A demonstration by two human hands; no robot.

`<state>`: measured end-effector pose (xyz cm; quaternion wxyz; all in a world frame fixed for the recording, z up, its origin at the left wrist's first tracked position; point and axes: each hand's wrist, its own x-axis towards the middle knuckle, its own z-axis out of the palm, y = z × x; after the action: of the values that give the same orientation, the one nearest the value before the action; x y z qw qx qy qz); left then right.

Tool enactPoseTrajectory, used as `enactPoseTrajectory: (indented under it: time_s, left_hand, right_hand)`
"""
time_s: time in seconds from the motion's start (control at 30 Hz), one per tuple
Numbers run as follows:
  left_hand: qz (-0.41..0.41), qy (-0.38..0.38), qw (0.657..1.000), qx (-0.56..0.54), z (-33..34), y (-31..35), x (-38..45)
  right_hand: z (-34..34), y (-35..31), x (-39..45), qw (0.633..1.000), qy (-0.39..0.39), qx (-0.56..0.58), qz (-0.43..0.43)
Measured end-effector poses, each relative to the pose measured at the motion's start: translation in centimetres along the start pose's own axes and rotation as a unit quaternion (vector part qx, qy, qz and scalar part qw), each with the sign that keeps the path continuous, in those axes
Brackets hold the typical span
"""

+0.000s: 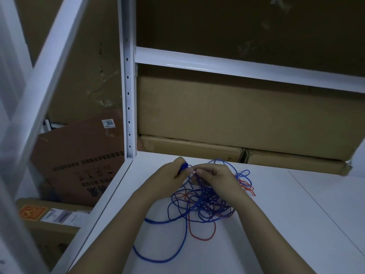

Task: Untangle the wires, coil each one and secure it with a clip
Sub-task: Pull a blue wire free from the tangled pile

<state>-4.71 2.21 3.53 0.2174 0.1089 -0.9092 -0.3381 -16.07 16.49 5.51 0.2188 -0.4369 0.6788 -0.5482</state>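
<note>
A white shelf (276,224) of a metal rack is carrying everything here, its perforated upright post (128,95) rising just left of the hands. Beyond the fingers, cardboard boxes (237,115) are sitting stacked at the back of the shelf, and a brown carton (79,165) with a sticker reading 3055 is leaning off to the left, outside the rack.

Directly below the fingers and spreading toward the person, a tangle of blue wire (199,202) and red wire (201,232) is lying on the shelf (the two colours are thoroughly knotted through each other). One long blue loop is trailing nearest the person, and smaller blue and red loops are lying to the right of the fingers.

The left hand (170,176) is gripping a small blue bundle, its fingers curled round it. The right hand (214,177) is touching it, its fingers (199,172) pinching blue strands rising from the tangle.
</note>
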Motion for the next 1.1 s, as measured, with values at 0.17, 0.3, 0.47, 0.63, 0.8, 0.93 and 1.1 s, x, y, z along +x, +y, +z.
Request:
enactPoseTrajectory:
  time_s: [0.17, 0.3, 0.47, 0.63, 0.8, 0.93, 1.1]
  left_hand:
    - [0.003, 0.038, 0.998, 0.046, -1.0, 0.3, -0.1]
    - [-0.030, 0.173, 0.982, 0.065, -2.5, 0.6, -0.3]
    - [-0.059, 0.371, 0.927, -0.005, -5.3, 0.5, -0.3]
    - [-0.045, 0.373, 0.927, -0.019, -5.7, 0.6, -0.3]
    - [-0.033, 0.317, 0.948, 0.011, -4.7, 1.7, -0.2]
    - [-0.025, 0.300, 0.953, 0.042, -4.0, 2.3, 0.1]
    - [-0.004, 0.300, 0.952, 0.054, -3.1, 3.1, 0.4]
  right_hand:
    - [-1.4, 1.4, 0.9, 0.994, 0.102, 0.005, 0.028]
    - [-3.2, 3.2, 1.4, 0.969, 0.214, -0.125, 0.025]
    - [-4.9, 5.7, 1.7, 0.922, 0.236, -0.302, 0.057]
    - [-4.0, 6.2, 2.2, 0.916, 0.138, -0.374, 0.047]
    - [-1.2, 3.5, 2.2, 0.906, 0.202, -0.369, -0.052]
    - [0.5, -1.9, 1.0, 0.968, 0.219, -0.028, -0.119]
    - [1.1, -4.6, 0.5, 0.997, 0.075, -0.004, -0.009]
